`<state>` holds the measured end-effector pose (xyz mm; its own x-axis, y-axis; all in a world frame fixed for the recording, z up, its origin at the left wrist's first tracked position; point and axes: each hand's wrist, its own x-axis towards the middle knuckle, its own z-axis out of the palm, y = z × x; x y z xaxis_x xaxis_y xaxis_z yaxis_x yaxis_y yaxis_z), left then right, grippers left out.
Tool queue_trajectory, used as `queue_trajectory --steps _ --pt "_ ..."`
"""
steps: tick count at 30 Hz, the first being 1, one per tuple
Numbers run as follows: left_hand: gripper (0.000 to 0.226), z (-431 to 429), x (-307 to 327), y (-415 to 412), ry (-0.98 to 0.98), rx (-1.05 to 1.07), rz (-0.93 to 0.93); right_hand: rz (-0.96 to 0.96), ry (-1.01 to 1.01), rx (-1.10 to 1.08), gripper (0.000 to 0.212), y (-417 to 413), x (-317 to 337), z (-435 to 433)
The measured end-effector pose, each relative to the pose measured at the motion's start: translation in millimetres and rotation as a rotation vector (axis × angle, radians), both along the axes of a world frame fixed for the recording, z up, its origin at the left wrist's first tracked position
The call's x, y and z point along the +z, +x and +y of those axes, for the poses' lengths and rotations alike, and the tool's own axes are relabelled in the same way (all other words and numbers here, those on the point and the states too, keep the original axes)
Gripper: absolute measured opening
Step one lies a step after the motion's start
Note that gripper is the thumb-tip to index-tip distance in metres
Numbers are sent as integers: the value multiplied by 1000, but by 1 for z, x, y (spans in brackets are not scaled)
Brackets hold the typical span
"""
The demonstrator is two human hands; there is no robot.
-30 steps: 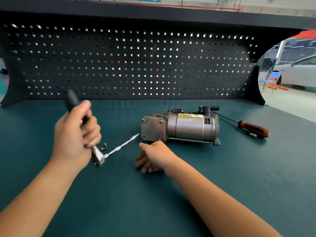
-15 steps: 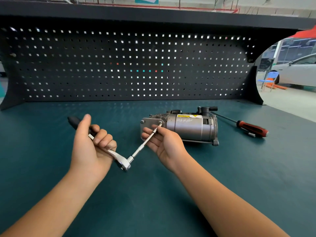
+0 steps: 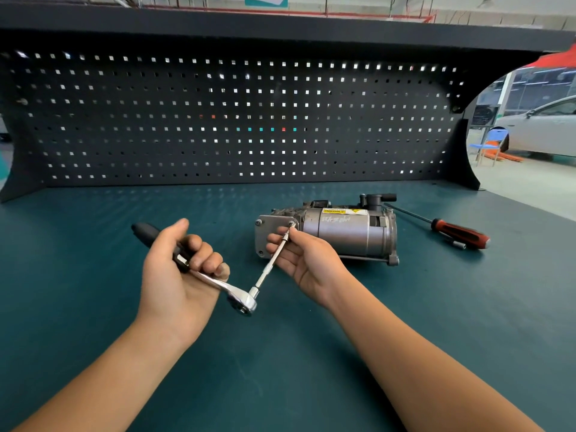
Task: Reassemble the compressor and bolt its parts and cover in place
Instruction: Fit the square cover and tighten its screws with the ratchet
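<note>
A grey metal compressor point(image 3: 346, 232) lies on its side on the teal bench, its square end cover point(image 3: 271, 232) facing me. My left hand point(image 3: 177, 269) grips the black handle of a ratchet wrench point(image 3: 241, 299). A long thin extension point(image 3: 274, 258) runs from the ratchet head up to the bolt at the cover's upper right corner. My right hand point(image 3: 307, 257) pinches the extension near its tip, right at the cover. Another bolt shows at the cover's upper left corner.
A red and black screwdriver point(image 3: 448, 230) lies to the right of the compressor. A dark pegboard point(image 3: 237, 120) closes the back of the bench point(image 3: 93, 307). Beyond the right end, a car and a blue chair stand on the shop floor.
My left hand lowered the ratchet and swung it toward the compressor. My right hand rose from the bench and took hold of the extension, whose tip now sits on the cover's upper right bolt.
</note>
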<state>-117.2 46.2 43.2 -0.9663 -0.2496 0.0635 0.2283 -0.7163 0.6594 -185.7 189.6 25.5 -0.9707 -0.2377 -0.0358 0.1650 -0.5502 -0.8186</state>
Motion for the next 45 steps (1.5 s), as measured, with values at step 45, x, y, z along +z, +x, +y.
queue_trajectory --steps 45 --pt "37 10 28 -14 57 177 -24 -117 143 -103 24 2 4 -18"
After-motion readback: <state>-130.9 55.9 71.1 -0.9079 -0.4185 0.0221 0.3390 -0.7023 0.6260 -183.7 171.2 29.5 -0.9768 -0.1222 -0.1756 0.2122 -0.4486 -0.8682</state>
